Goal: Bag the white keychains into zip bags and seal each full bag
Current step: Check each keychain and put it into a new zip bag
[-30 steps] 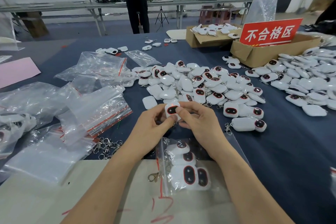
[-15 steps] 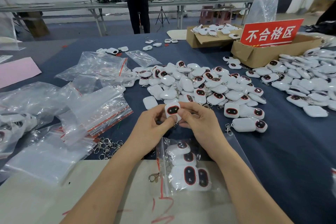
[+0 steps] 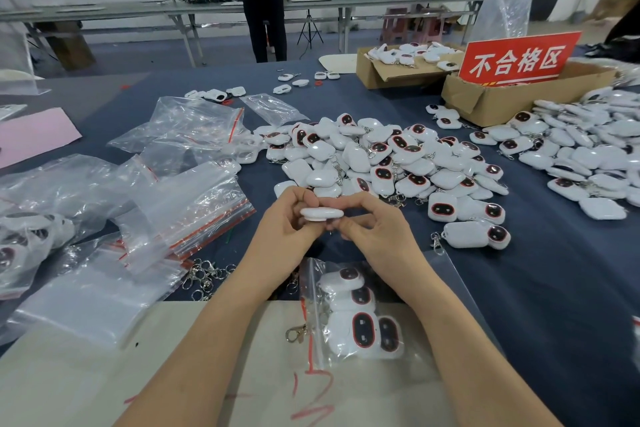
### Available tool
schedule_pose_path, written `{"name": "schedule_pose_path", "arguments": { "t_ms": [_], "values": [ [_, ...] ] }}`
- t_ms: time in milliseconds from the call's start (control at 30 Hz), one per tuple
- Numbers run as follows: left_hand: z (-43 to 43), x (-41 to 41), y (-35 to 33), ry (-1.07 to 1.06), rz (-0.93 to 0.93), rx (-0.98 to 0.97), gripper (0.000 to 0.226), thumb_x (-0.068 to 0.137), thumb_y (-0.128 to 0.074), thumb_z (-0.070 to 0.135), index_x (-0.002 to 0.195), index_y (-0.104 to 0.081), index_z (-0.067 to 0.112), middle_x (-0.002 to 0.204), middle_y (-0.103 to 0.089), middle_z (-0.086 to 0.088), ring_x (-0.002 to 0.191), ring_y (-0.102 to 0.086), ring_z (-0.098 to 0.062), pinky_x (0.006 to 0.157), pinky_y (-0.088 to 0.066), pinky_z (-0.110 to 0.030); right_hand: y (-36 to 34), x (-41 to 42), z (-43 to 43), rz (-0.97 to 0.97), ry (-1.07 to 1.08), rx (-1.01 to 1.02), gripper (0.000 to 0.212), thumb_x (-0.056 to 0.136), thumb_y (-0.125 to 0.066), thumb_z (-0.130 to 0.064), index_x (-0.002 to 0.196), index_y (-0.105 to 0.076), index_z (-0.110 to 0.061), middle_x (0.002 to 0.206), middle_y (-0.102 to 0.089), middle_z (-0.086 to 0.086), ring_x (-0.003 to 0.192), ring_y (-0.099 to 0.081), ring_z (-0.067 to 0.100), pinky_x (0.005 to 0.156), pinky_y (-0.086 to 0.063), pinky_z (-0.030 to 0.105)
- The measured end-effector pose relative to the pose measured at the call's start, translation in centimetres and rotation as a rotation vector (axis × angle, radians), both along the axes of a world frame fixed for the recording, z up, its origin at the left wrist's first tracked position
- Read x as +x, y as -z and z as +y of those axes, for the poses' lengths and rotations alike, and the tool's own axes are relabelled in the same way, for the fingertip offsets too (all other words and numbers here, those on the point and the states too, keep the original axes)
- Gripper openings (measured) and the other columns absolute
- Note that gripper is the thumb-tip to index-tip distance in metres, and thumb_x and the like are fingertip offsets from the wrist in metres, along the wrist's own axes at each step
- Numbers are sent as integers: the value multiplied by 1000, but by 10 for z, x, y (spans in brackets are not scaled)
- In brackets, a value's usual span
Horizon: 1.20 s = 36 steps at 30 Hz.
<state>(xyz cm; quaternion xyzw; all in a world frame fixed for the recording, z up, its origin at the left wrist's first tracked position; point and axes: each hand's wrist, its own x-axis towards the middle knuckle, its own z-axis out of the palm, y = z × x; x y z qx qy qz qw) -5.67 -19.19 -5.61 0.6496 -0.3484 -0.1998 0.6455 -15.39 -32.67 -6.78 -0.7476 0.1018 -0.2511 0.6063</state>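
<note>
Where the table is fullest, a broad pile of white keychains (image 3: 381, 156) spreads just beyond the hands, with a second heap (image 3: 588, 163) at the right beside a cardboard box (image 3: 502, 104) bearing a red sign (image 3: 517, 61). Empty zip bags (image 3: 180, 204) lie heaped at the left. A partly filled zip bag (image 3: 360, 315) lies between the forearms. Above it the left hand (image 3: 287, 229) and right hand (image 3: 374, 229) pinch one keychain (image 3: 321, 213) edge-on, fingers curled at either end. Dark blue cloth (image 3: 519, 288) covers the table; a beige board (image 3: 104, 357) lies at its near edge. A person in black (image 3: 263, 0) stands at a far bench.
</note>
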Motion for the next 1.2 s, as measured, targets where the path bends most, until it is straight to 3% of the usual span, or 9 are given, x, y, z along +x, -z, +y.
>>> {"name": "schedule_pose_path", "arguments": {
  "t_ms": [267,367,533,600,800,900,1000,1067,1200],
  "values": [
    [0,-2,-2,-95,-88,18,26,93,-62,-4,93,-55,21,101,-72,-13,81,-61,-27,77,-52,-41,-3,1,2,-8,20,-60,29,93,-70,-14,102,-69,-41,98,-75,-12,92,-71,8,86,-56,25],
    [-1,-2,-1,-166,-206,33,26,96,-61,4,99,-60,30,98,-68,-3,75,-57,-11,67,-48,-25,-3,0,2,-9,17,-46,31,92,-73,-25,111,-66,-49,105,-69,-22,92,-69,6,86,-57,27],
    [-4,-3,3,-207,-395,100,30,96,-63,5,108,-67,31,114,-53,9,94,-60,-3,79,-47,-13,-5,-1,3,-11,8,74,29,93,-72,-29,118,-65,-42,108,-72,-22,97,-71,10,87,-61,36],
    [-5,-4,2,-212,-387,98,29,95,-63,3,107,-67,29,114,-51,10,94,-60,-1,79,-46,-12,-6,-1,3,-9,12,77,29,94,-70,-23,116,-64,-40,108,-71,-25,95,-71,9,85,-61,34],
    [-5,-6,0,-241,-331,75,32,95,-63,3,113,-55,28,118,-56,4,91,-57,2,78,-47,-11,-5,0,2,33,11,101,41,95,-69,-17,131,-57,-33,124,-66,-7,97,-71,9,79,-60,25],
    [-5,-6,0,-239,-312,70,32,95,-64,4,110,-55,31,116,-58,2,92,-58,-3,78,-50,-15,-3,1,1,18,21,85,30,96,-68,-18,119,-62,-35,112,-70,-14,93,-71,9,76,-60,24],
    [-6,-5,1,-247,-264,50,30,93,-70,11,103,-57,37,99,-63,0,86,-61,-14,77,-54,-30,-1,2,2,-4,60,109,8,101,-59,-27,102,-67,-28,90,-74,-10,79,-70,9,69,-59,23],
    [-6,-5,1,-252,-258,40,29,91,-74,19,101,-57,41,89,-64,6,81,-62,-15,74,-52,-31,-1,2,2,0,87,133,23,105,-48,-32,94,-66,-21,81,-75,-4,70,-67,10,65,-58,23],
    [-5,-6,0,-229,-270,15,30,92,-74,24,108,-58,44,99,-63,23,83,-60,-1,76,-49,-20,-3,1,3,38,88,151,39,109,-39,-33,87,-64,-13,70,-74,4,59,-64,12,57,-54,21]
  ]
}}
